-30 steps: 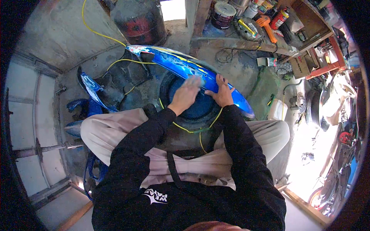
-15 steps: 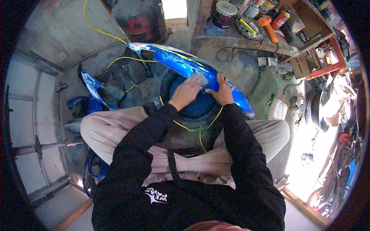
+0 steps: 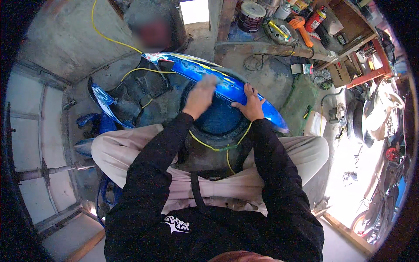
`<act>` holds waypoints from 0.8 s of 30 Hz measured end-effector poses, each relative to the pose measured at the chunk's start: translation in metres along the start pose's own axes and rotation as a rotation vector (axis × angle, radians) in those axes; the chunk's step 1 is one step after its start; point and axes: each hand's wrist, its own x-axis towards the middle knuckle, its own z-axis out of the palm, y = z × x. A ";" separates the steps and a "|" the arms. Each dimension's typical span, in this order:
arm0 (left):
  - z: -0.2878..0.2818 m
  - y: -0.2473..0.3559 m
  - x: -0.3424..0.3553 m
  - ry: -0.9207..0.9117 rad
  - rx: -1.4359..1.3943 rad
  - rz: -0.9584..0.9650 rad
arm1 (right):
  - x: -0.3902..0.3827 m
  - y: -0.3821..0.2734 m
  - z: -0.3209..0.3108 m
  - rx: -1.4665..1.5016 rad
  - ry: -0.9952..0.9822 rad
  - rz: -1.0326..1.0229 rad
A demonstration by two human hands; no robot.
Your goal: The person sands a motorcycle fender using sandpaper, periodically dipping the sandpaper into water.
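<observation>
A long, curved blue motorcycle body panel [image 3: 230,86] lies slanted across a round dark tub [image 3: 187,102] between my knees. Its paint is worn through in pale patches with yellow and white streaks. My left hand [image 3: 201,97] presses on the panel's middle, fingers together and blurred at the tips; whatever is under them is hidden. Further right, my right hand [image 3: 251,105] grips the panel's near edge, its thumb on the near side and its fingers over the top.
Yellow cord [image 3: 200,142] runs around the tub. Other blue panel pieces [image 3: 104,100] lie to the left. At the back right, a wooden shelf [image 3: 270,50] bears cans and an orange heat gun [image 3: 301,30]. A white container [image 3: 314,124] stands beside my right knee.
My left hand has slid left and slightly away from me along the panel. The panel's left end has shifted slightly, while my right hand keeps its grip.
</observation>
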 end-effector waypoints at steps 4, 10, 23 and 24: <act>-0.005 -0.006 0.007 0.073 0.153 -0.229 | 0.000 -0.002 -0.002 0.025 -0.035 0.023; 0.006 0.003 -0.003 -0.098 -0.029 0.213 | 0.000 -0.002 -0.002 -0.007 -0.035 0.022; 0.009 -0.007 -0.012 -0.139 0.101 0.104 | 0.001 0.002 0.004 -0.032 -0.030 0.029; 0.008 -0.008 -0.012 -0.255 0.075 0.150 | 0.000 0.003 0.004 -0.024 -0.020 0.015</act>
